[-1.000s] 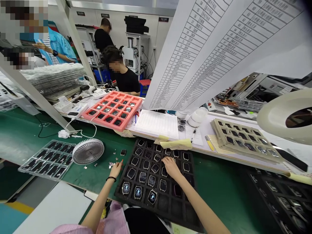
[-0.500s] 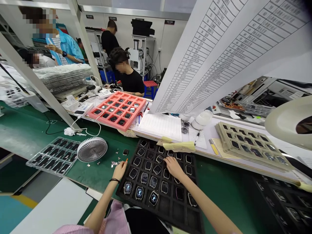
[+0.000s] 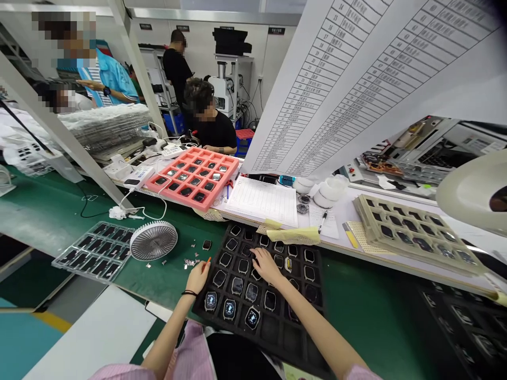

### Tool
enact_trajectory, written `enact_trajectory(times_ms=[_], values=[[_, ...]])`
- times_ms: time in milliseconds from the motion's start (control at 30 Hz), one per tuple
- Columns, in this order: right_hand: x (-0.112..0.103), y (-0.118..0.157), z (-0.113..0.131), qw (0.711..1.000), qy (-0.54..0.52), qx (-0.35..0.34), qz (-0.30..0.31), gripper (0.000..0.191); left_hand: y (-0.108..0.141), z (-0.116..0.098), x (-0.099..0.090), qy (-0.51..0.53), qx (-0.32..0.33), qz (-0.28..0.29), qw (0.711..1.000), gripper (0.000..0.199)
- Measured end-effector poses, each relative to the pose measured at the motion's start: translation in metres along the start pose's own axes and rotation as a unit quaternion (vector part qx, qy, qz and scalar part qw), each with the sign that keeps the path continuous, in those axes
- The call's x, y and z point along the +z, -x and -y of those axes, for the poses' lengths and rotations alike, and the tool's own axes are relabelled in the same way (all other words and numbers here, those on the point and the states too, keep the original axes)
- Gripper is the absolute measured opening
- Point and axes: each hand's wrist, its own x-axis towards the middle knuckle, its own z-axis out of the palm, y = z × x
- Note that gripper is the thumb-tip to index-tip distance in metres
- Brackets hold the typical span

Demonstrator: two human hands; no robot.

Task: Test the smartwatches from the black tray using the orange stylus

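Note:
A black foam tray (image 3: 273,338) stands before me, its square cells holding several smartwatches (image 3: 237,285). In the front row, some screens are lit, such as on the watch (image 3: 252,317). My right hand (image 3: 267,266) is over the upper middle of the tray, fingers stretched down to a dark-screened watch (image 3: 246,251); no grasp shows. At the tray's left edge, my left hand (image 3: 197,277) is closed around a small orange-tipped tool (image 3: 208,260), mostly hidden by the fingers. One cell holds a watch with a yellow patch (image 3: 288,264).
A loose watch (image 3: 206,245), small scraps (image 3: 190,262), a fan (image 3: 153,240) and a clear tray (image 3: 95,250) lie to the left. The shelf bears a pink tray (image 3: 190,177), papers (image 3: 263,200) and a beige tray (image 3: 415,232). Hanging printed sheets (image 3: 317,95) block part of the view. People work beyond.
My right hand has shifted left across the tray to another watch, uncovering cells on its right. My left hand stays by the tray's edge with the orange-tipped tool. The view has shifted slightly.

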Motion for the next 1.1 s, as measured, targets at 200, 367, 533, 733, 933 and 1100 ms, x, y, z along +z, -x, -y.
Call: enact_trajectory(times_ms=[200,367,533,733,933,1100], values=[[0.024,-0.002,0.036,0.999,-0.044,-0.015,-0.005,0.040,0.005,-0.002,0.005,-0.026,0.013,-0.020,0.999,0.022],[0.042,0.001,0.066,0.997,-0.073,0.001,-0.029,0.039,0.012,-0.002,0.005,-0.048,0.021,-0.034,0.998,0.021],[0.050,-0.002,0.078,0.993,-0.104,-0.003,-0.046,0.039,0.018,-0.015,0.005,-0.069,0.035,-0.035,0.996,0.023],[0.049,0.015,0.084,0.988,-0.129,0.026,-0.075,0.038,0.004,-0.043,0.019,-0.092,0.020,0.021,0.995,0.026],[0.024,0.068,0.070,0.972,-0.120,0.135,-0.148,0.029,-0.008,-0.052,0.026,-0.109,-0.012,0.045,0.993,0.028],[0.003,0.118,0.037,0.938,-0.072,0.260,-0.218,0.027,-0.008,-0.055,0.023,-0.123,-0.003,0.056,0.991,0.028]])
